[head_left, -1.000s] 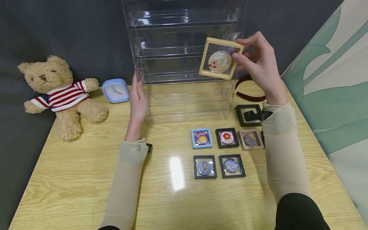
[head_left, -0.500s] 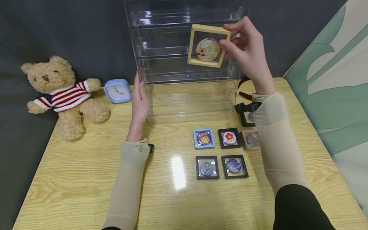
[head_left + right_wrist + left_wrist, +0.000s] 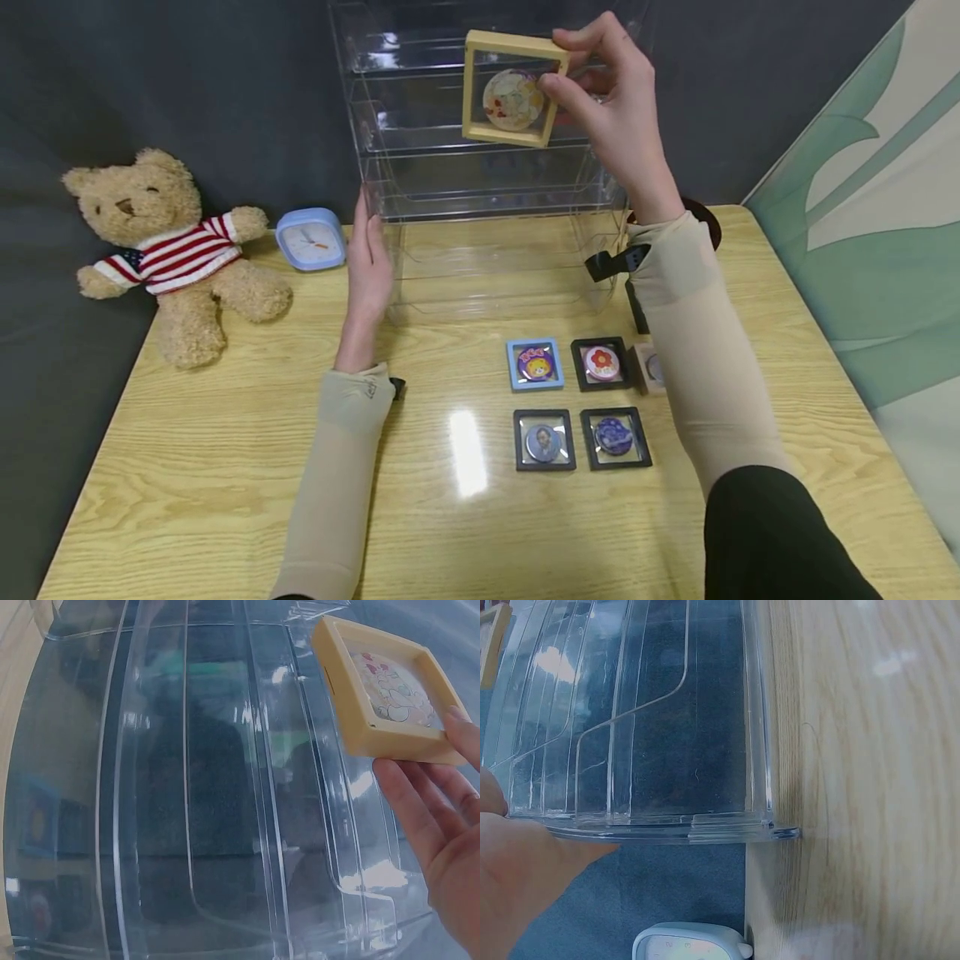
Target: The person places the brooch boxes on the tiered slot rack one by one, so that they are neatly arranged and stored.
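My right hand point(image 3: 611, 117) pinches a pale yellow square display frame point(image 3: 517, 42) by its right side, thumb in front. A round pin badge point(image 3: 510, 102) with a pastel cartoon print shows inside its clear window. The frame is raised before the upper tiers of a clear acrylic display rack point(image 3: 495, 206); in the right wrist view the fingers point(image 3: 420, 802) lie under its edge. My left hand point(image 3: 369, 271) rests with straight fingers along the rack's left side panel. The left wrist view has this hand point(image 3: 525, 877) against the clear panel point(image 3: 652, 832).
On the wooden table point(image 3: 225, 467) lie small framed badges: a blue one point(image 3: 535, 364), black ones point(image 3: 602, 364) and a brown one point(image 3: 649, 369) partly behind the right forearm. A teddy bear point(image 3: 176, 258) and a blue clock point(image 3: 311, 239) stand left. A dark headband point(image 3: 703, 223) lies behind the right wrist.
My right hand has carried the yellow frame up and to the left, from the rack's right side to in front of its upper tiers. The left hand stays on the side panel.
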Action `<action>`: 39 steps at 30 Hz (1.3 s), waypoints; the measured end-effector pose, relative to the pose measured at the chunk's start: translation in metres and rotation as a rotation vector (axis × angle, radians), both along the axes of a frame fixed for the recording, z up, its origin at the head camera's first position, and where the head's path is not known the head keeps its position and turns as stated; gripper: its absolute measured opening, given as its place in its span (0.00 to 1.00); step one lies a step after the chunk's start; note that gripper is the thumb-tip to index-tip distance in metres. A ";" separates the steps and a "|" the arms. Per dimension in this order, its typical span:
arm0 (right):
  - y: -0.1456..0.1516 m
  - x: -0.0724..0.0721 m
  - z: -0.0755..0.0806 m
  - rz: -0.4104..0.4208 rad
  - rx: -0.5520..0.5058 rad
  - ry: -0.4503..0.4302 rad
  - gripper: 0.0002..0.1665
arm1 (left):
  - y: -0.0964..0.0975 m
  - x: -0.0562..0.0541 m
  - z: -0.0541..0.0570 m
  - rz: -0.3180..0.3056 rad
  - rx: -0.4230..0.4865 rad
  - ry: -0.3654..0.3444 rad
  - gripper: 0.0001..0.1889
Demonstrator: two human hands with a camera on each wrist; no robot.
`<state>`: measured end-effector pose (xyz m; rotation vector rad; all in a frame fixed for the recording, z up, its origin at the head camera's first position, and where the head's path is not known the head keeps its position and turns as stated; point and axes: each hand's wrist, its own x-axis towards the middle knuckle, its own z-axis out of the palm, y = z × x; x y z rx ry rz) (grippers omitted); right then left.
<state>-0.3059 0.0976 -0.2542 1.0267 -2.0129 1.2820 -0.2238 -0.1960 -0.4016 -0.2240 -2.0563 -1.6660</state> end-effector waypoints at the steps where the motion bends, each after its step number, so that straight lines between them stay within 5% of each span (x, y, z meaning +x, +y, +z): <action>1: -0.002 0.000 0.001 -0.009 0.002 -0.013 0.16 | 0.000 0.000 0.000 0.000 0.000 -0.003 0.28; 10: -0.014 -0.003 0.006 -0.033 -0.005 -0.100 0.18 | 0.002 0.002 0.000 0.004 -0.003 -0.054 0.28; 23: -0.034 -0.015 0.006 -0.078 -0.016 -0.229 0.19 | 0.006 0.002 0.001 -0.005 -0.015 -0.019 0.28; 39: -0.056 -0.024 0.005 -0.058 0.011 -0.229 0.19 | 0.005 0.003 0.001 -0.006 -0.004 0.004 0.28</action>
